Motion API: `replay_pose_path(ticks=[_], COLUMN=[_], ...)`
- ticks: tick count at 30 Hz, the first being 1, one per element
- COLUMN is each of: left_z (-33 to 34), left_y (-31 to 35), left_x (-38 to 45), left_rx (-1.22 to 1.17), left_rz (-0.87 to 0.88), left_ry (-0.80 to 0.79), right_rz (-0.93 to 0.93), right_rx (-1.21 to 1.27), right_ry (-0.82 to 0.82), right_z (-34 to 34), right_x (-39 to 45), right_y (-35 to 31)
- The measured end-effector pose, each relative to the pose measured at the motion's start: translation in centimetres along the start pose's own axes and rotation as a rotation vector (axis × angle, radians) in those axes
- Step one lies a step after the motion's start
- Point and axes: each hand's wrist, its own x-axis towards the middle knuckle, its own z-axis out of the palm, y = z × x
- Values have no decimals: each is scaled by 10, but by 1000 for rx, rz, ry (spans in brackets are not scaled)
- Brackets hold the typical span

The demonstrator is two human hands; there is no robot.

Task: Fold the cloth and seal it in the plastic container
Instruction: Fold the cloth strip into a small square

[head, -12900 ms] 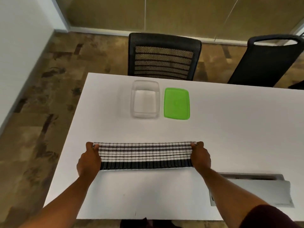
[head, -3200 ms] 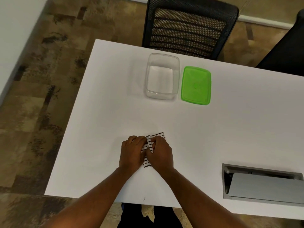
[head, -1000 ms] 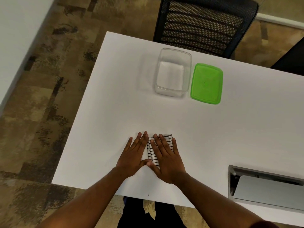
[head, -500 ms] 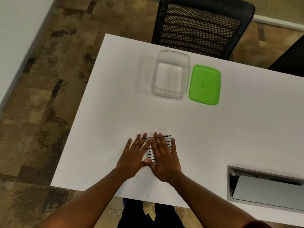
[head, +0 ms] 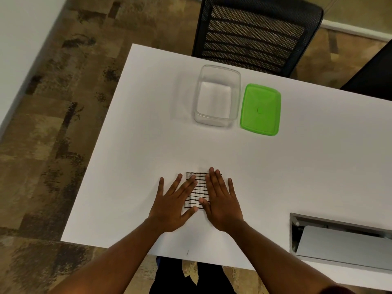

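The black-and-white checked cloth (head: 198,188) lies folded into a small square near the front of the white table (head: 131,149). My left hand (head: 172,205) rests flat on its left edge with fingers spread. My right hand (head: 220,200) lies flat over its right half, fingers spread too. Only a middle strip of the cloth shows between them. Farther back stands the clear plastic container (head: 216,96), with nothing in it. Its green lid (head: 260,109) lies flat on the table just to the right of it.
A grey cable hatch (head: 343,240) is set into the table at the front right. A black mesh chair (head: 254,32) stands behind the far edge, and part of another dark chair (head: 373,75) shows at the right. Patterned carpet lies beyond the table's left edge.
Since 12.9 s ago the long strip of cloth has become a small square. In the last second my flat hands have slid slightly apart, baring more of the cloth between them.
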Motion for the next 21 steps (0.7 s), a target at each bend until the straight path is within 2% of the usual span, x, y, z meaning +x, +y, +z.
replay_pose_path(ticks=[4, 6, 8, 9, 11, 12, 14, 17, 21], left_z=[-3, -7, -10, -13, -17, -20, -25, -33, -43], left_y=[5, 12, 24, 31, 43, 47, 52, 56, 54], left_x=[2, 4, 9, 11, 17, 20, 25, 32, 38], left_rx=[-46, -174, -375, -480, -680, -762, -877, -990, -1208], left_rz=[-44, -65, -169, -287, -577, -693, -820, -900, -927], left_ry=[6, 82, 221, 292, 363, 352, 283, 210, 87], right_rz=[-8, 37, 216, 346, 611, 720, 836, 935, 1000], right_rx=[47, 160, 334, 430, 657, 757, 853, 982, 1345], right_ry=[-45, 21, 207, 276, 282, 241, 162, 88, -26], right_z=[-1, -8, -16, -18, -21, -23, -27, -32, -44], right_x=[1, -1, -4, -6, -4, -2, 3, 11, 16], right_y=[-3, -4, -10, -13, -22, -26, -30, -29, -18])
